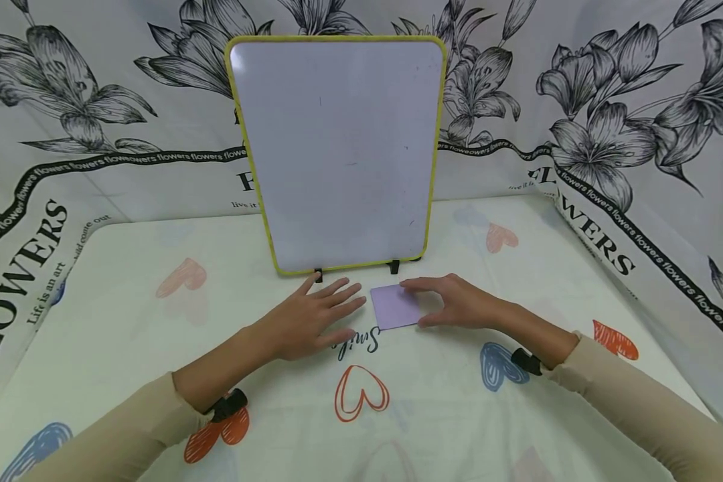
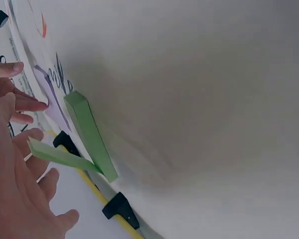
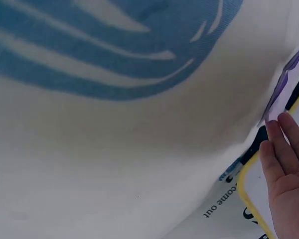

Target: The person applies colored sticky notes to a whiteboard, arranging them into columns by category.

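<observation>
A purple square of paper, like a sticky note pad (image 1: 393, 308), lies on the cloth below the whiteboard (image 1: 343, 154). My right hand (image 1: 454, 304) is at its right side, index fingertip by the upper corner and thumb by the lower one. Its fingers look nearly straight in the right wrist view, tips touching the purple paper (image 3: 287, 87). My left hand (image 1: 319, 318) is spread to the left of the purple pad. Beneath it, the left wrist view shows a green sticky note pad (image 2: 87, 132) with one sheet tilted up toward the fingers; the head view hides this pad.
The yellow-framed whiteboard stands on small black feet (image 1: 393, 267) just behind the hands. A white tablecloth (image 1: 289, 415) printed with hearts covers the table. Behind it hangs a flower-patterned cloth (image 1: 126, 187). Each wrist wears a black strap.
</observation>
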